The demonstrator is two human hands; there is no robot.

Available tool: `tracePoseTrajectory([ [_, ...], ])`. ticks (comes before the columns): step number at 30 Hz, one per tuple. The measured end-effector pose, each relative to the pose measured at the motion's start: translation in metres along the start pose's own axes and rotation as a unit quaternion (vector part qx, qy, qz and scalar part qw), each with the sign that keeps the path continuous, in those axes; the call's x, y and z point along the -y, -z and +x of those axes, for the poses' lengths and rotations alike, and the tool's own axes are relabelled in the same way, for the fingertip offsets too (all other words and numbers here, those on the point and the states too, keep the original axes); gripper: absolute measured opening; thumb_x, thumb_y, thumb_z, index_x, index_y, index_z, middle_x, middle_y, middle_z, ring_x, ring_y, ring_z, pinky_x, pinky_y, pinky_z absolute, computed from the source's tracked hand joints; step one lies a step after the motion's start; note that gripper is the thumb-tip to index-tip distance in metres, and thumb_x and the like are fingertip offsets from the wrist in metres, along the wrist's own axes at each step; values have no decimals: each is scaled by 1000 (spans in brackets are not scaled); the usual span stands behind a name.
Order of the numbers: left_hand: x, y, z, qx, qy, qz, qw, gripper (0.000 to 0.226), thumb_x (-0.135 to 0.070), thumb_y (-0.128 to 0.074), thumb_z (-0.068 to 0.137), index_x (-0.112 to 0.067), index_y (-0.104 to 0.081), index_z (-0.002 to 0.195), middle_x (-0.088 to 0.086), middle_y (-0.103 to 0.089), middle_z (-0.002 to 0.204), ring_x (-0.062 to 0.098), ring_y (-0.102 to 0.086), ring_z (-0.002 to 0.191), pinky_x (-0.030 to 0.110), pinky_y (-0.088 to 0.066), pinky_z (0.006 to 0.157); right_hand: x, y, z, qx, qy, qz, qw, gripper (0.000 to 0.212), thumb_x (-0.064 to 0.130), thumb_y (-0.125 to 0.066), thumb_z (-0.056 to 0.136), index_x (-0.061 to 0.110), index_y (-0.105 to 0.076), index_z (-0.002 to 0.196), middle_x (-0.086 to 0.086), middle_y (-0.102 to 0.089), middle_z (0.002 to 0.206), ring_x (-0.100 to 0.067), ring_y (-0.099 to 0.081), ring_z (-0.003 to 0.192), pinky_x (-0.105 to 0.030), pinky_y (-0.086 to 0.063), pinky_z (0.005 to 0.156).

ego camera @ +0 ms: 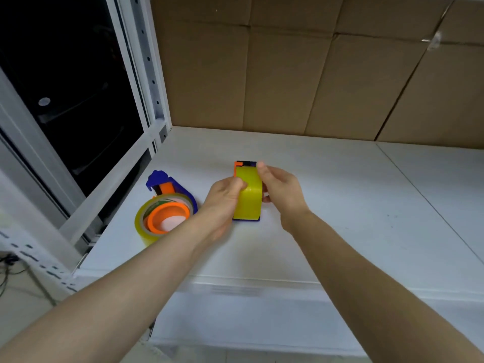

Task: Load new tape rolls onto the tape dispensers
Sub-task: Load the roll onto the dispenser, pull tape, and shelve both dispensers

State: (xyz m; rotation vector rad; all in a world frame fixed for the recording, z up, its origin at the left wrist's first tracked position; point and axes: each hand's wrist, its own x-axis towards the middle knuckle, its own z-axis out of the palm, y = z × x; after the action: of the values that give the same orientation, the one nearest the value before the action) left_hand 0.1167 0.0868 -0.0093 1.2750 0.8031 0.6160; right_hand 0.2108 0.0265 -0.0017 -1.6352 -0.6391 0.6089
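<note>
Seating the roll [248, 203] in the dispenser [245, 165], the left hand [225, 191] grips the roll's side and the right hand [281, 191] pinches the dispenser's far end opposite; next, probably, tape needs feeding out past those fingertips.

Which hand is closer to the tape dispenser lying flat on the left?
Left. The left hand sits just right of the flat dispenser; the right hand is farther right, across the upright dispenser both hold.
</note>
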Motion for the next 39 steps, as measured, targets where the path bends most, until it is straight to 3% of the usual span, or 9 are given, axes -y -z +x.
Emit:
tracePoseTrajectory([
  [4,0,-4,0,3,-21,7,1000,25,-10,-43,92,-14,-52,69,-9,-58,42,1,-56,41,14,-45,44,-7,-10,5,-26,45,-42,998,38,28,-50,95,-6,-63,103,-21,-60,81,-23,-50,71,-38,-44,65],
  [9,2,-5,3,1,-33,3,999,26,-12,-42,93,-14,-54,69,-7,-60,45,3,-58,42,26,-50,55,-24,-7,-7,-4,108,-64,992,34,21,-52,94,18,-56,128,-11,-58,111,-21,-55,101,-32,-45,92],
  [13,1,-4,3,0,-28,4,1000,24,-12,-43,92,-13,-56,72,5,-60,67,18,-61,60,35,-55,63,-30,1,-8,24,99,14,995,39,13,-59,89,23,-55,126,-5,-59,105,-12,-56,92,-15,-47,79],
  [16,2,-1,4,12,-30,-6,999,26,-11,-42,93,-13,-56,71,-5,-63,52,9,-62,47,22,-52,48,-26,8,-3,79,41,107,990,47,2,-63,84,8,-54,130,-12,-63,110,-18,-59,95,-23,-52,77],
  [19,1,0,4,1,-28,12,1000,26,-12,-42,92,-13,-56,70,0,-62,59,14,-60,56,22,-49,54,-24,11,-3,59,79,35,995,46,2,-67,80,10,-57,125,-8,-63,105,-14,-57,92,-28,-51,89],
  [24,-2,-3,5,-2,-14,13,1000,23,-15,-43,92,-14,-61,78,10,-65,79,26,-61,76,40,-52,77,-28,9,-10,55,119,-43,990,50,0,-68,79,15,-55,125,-4,-62,103,-10,-56,92,-20,-54,79],
  [29,1,0,4,15,-7,17,1000,18,-18,-45,91,-13,-60,84,11,-61,85,23,-58,77,30,-47,70,-15,9,-3,75,-12,95,993,39,8,-69,80,5,-59,118,-12,-67,109,-16,-65,87,-23,-53,71],
  [32,0,1,4,6,0,12,1000,19,-18,-44,90,-10,-61,87,13,-63,85,23,-60,72,27,-50,62,-16,1,-9,76,60,19,995,24,8,-63,86,9,-66,110,-12,-69,98,-8,-65,78,-15,-52,66],
  [39,-2,-1,3,0,-10,26,1000,25,-19,-43,92,-15,-62,76,6,-62,74,18,-57,67,24,-45,59,-28,3,-20,21,169,-177,969,24,14,-65,85,14,-67,109,-2,-56,97,-19,-59,89,-26,-52,80],
])
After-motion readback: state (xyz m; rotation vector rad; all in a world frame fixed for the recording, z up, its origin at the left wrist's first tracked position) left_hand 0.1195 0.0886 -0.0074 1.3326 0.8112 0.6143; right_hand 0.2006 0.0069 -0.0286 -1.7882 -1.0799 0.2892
